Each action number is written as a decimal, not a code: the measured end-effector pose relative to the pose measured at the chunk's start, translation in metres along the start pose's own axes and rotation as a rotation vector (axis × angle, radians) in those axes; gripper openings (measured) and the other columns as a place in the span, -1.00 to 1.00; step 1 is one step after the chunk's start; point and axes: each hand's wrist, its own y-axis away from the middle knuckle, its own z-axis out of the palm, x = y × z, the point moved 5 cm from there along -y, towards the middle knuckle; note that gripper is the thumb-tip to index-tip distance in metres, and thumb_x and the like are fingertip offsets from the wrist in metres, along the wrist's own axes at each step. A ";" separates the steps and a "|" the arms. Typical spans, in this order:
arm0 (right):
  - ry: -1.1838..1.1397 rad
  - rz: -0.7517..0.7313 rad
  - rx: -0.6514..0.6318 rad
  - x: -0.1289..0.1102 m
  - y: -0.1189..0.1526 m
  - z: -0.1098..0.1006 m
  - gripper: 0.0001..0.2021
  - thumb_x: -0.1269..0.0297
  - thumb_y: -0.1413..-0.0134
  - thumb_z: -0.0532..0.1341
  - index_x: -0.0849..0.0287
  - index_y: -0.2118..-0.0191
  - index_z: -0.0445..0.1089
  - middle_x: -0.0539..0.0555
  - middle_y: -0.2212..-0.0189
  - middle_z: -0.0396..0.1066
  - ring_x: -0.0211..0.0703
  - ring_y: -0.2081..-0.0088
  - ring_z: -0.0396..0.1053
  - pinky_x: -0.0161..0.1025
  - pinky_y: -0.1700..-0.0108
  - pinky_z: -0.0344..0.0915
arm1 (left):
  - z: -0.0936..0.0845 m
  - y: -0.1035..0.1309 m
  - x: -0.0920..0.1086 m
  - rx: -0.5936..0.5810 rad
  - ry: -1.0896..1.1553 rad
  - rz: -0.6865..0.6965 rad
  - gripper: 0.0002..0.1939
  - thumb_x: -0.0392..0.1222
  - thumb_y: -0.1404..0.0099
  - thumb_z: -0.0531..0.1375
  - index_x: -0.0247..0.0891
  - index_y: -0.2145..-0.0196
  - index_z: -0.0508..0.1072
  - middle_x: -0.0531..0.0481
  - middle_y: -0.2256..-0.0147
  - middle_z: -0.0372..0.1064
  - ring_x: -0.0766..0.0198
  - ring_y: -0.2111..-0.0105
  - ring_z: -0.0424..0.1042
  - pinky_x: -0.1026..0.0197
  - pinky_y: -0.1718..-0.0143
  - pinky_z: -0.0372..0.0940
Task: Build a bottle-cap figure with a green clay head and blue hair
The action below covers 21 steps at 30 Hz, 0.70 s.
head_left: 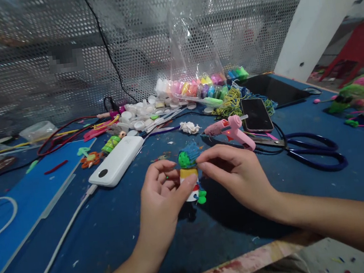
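A small handmade doll (189, 173) is upright in front of me, with a green head, a yellow and white body and green bits at its lower end. My left hand (162, 191) is closed around its body, the thumb lying across the front. Blue yarn (190, 149) forms the hair on the doll's head. My right hand (235, 172) has thumb and forefinger pinched together at the right edge of that yarn. Beyond the doll, a pink glue gun (234, 131) lies on its side on the blue table (233, 240).
Blue-handled scissors (315, 150) and a phone (256, 115) lie to the right. At left are a white power bank (116, 162) with a cable and a blue folder (40, 192). White caps (139, 124), a plastic bag of coloured clay (199, 86) and loose yarn (231, 104) line the back.
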 end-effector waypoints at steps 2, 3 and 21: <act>-0.010 0.007 0.025 0.000 0.000 0.001 -0.95 0.40 -0.09 0.22 0.13 0.36 0.42 -0.03 0.41 0.47 -0.27 0.40 0.41 -0.33 0.35 0.35 | 0.001 0.001 0.001 -0.006 0.004 0.004 -0.58 -0.23 0.05 0.39 -0.21 0.28 0.28 0.16 0.45 0.37 0.38 0.47 0.40 0.37 0.46 0.26; -0.025 0.012 0.038 0.000 0.001 0.002 -0.95 0.41 -0.08 0.21 0.14 0.37 0.40 -0.03 0.42 0.46 -0.28 0.41 0.40 -0.34 0.37 0.35 | 0.001 0.001 0.001 -0.009 0.008 0.005 -0.58 -0.24 0.05 0.39 -0.21 0.29 0.28 0.16 0.45 0.37 0.38 0.46 0.40 0.37 0.45 0.27; -0.238 0.121 0.027 0.012 0.001 0.010 -0.71 0.30 0.03 0.31 0.08 0.34 0.12 -0.09 0.42 0.36 -0.29 0.41 0.37 -0.33 0.40 0.32 | 0.002 0.000 -0.006 -0.069 0.077 -0.036 -0.60 -0.18 -0.02 0.38 -0.22 0.26 0.27 0.14 0.43 0.41 0.41 0.48 0.40 0.40 0.49 0.23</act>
